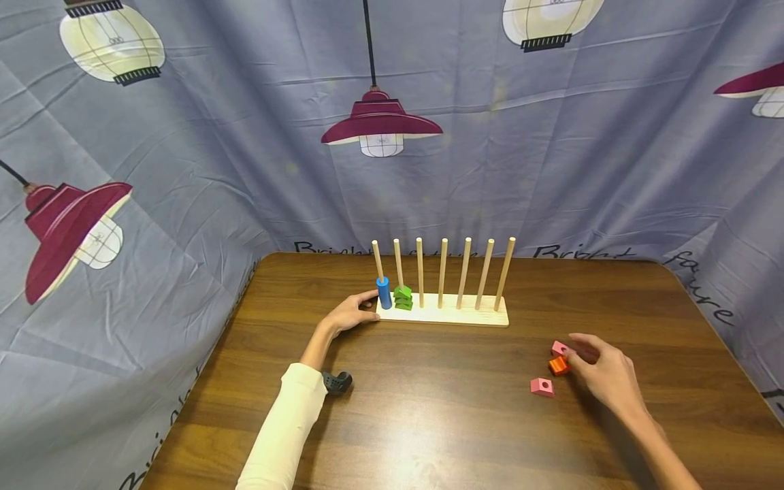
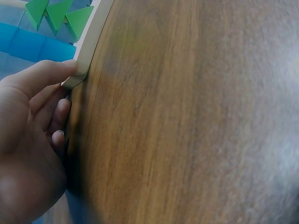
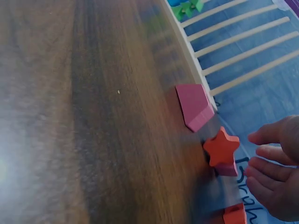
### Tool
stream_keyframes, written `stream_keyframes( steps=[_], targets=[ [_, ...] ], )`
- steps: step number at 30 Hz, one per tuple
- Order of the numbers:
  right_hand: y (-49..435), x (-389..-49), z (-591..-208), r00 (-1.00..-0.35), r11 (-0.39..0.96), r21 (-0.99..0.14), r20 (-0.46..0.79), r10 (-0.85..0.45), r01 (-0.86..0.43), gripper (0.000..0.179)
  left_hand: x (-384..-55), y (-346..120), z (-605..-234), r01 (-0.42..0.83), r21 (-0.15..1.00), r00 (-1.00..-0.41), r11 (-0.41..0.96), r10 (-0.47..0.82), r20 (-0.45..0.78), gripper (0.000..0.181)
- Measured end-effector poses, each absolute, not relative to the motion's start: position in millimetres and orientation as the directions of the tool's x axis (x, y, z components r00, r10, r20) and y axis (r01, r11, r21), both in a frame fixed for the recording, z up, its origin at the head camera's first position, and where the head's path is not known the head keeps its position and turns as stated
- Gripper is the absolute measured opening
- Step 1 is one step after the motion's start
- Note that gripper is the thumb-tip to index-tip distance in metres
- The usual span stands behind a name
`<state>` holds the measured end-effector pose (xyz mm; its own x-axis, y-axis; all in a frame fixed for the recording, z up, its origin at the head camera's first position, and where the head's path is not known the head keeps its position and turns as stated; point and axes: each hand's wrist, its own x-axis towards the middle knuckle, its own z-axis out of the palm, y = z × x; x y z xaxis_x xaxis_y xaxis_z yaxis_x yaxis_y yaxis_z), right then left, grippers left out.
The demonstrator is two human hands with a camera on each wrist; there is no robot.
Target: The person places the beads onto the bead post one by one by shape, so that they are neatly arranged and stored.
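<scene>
- A white sleeve (image 1: pixel 284 429) covers the left forearm, above the brown wooden table (image 1: pixel 422 415).
- A pink trapezoid block (image 1: pixel 542 393) with a hole lies on the table, nearest of the loose blocks.
- The right hand (image 1: pixel 606 378) reaches over just beyond it, thumb and fingers apart with a gap between.
- Beside those fingertips sit an orange star block (image 3: pixel 221 147) and, just behind it, a second pink block (image 1: pixel 559 348).
- The left hand (image 1: pixel 348 314) grips the left end of the seven-peg wooden board (image 1: pixel 453 317), thumb on top.
- Blue cylinder blocks (image 1: pixel 384 294) fill the leftmost peg's base; green triangular blocks (image 1: pixel 403 299) stack on the next.
- A grey-blue lamp-print curtain (image 1: pixel 257 88) hangs behind.
</scene>
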<state>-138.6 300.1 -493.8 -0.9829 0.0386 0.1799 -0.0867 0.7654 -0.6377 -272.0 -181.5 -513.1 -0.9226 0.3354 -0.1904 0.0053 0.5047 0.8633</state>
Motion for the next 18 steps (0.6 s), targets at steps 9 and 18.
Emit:
stream_keyframes(
  steps=[9,18],
  targets=[
    [293,-153,-496,-0.985,0.806,-0.581,0.172,-0.010,-0.110,0.036,-272,-182,-513,-0.001,0.866,-0.923,0.500,0.334,-0.193,0.070],
    [286,-168,-494,-0.997,0.849,-0.523,0.069,-0.042,-0.072,0.032,-272,-182,-514,-0.014,0.868,-0.923,0.496,0.328,-0.202,0.070]
  ],
)
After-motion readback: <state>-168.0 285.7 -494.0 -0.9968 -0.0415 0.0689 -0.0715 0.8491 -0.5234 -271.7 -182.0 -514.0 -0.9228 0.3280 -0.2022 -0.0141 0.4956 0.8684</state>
